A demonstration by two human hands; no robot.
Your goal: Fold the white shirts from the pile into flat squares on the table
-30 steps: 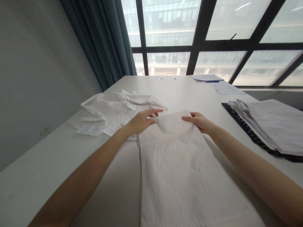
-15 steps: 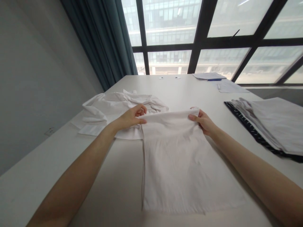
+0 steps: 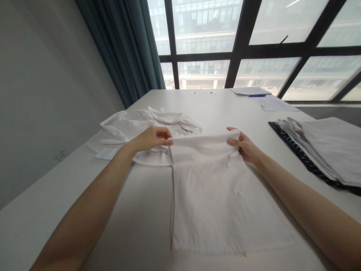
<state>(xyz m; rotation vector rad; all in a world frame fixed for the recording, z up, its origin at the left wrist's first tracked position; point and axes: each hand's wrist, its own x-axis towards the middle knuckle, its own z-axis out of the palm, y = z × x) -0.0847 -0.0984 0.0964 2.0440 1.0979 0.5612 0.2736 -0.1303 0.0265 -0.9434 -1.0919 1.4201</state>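
Note:
A white garment (image 3: 217,195) lies spread on the white table (image 3: 56,210) in front of me. Its far edge is lifted off the table. My left hand (image 3: 153,137) pinches the far left corner of that edge, fingers closed on the cloth. My right hand (image 3: 244,146) grips the far right corner, thumb on top and fingers underneath. The near hem rests flat on the table.
A crumpled pile of white clothes (image 3: 141,130) lies just behind my left hand. A stack of folded garments (image 3: 318,146) with a dark striped one at the bottom sits at the right. Papers and a blue pen (image 3: 255,93) lie near the window. A curtain (image 3: 126,49) hangs at the far left.
My hands went from resting on the garment's far end to gripping its two corners. The far edge has been raised and the near hem has come into view on the table.

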